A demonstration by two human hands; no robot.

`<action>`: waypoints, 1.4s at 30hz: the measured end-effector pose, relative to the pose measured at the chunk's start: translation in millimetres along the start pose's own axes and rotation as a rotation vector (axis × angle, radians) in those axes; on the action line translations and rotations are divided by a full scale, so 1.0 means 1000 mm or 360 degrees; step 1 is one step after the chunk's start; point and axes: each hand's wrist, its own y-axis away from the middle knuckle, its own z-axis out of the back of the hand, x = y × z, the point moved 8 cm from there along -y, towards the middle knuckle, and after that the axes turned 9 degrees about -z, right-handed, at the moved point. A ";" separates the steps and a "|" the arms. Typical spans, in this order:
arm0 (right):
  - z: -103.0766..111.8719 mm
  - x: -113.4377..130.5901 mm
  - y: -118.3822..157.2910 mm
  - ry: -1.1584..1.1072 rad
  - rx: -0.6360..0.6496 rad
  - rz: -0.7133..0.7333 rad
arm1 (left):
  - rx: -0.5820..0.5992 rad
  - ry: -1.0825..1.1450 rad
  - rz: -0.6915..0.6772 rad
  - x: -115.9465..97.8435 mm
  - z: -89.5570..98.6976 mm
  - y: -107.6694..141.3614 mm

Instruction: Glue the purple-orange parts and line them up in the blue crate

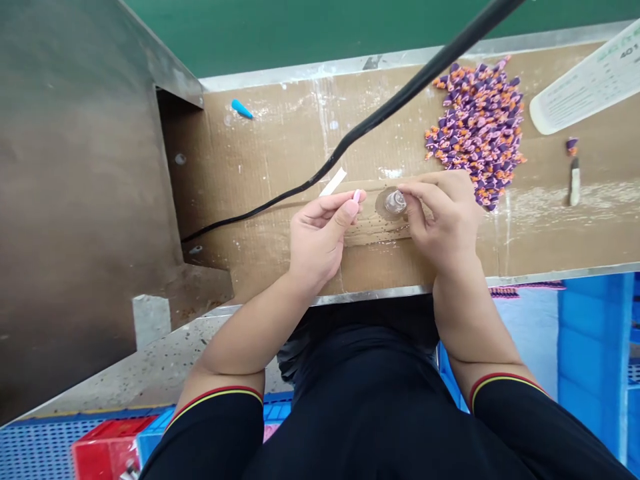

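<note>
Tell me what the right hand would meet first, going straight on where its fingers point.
The small clear container, seemingly right at the fingers of the right hand; beyond it, probably the left hand, though depth is unclear.

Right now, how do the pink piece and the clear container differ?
Color: the pink piece is pale pink and looks opaque; the clear container is colorless and see-through.
Size: the pink piece is slim; the clear container is wider and rounder.
Pose: the pink piece is pinched in the left hand; the clear container appears to rest on the cardboard.
Shared: both are small.
</note>
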 end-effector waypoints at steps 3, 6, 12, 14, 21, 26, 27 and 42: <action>0.004 0.006 0.002 -0.0041 -0.0045 0.0093 | 0.0010 0.0009 -0.0008 -0.001 0.001 0.000; 0.009 0.009 0.002 -0.0049 -0.0128 0.0138 | 0.0039 0.0063 -0.0012 -0.002 -0.001 0.000; 0.014 0.011 0.000 -0.0099 -0.0191 0.0187 | 0.0106 0.0131 0.0033 -0.002 -0.003 0.002; 0.017 0.012 -0.001 -0.0081 -0.0222 0.0185 | 0.0104 0.0121 0.0062 -0.001 -0.003 0.002; 0.019 0.035 0.002 -0.0425 -0.0322 0.0137 | 0.0129 0.0146 0.0238 0.007 -0.008 0.004; 0.010 0.054 0.009 -0.0530 -0.0316 0.0164 | 0.0128 0.0147 0.0273 0.011 -0.012 0.006; 0.010 0.055 0.010 -0.0539 -0.0321 0.0163 | 0.0129 0.0157 0.0265 0.012 -0.013 0.007; 0.006 0.051 0.012 -0.0392 -0.0315 0.0147 | 0.0158 0.0024 0.0074 0.008 -0.015 0.006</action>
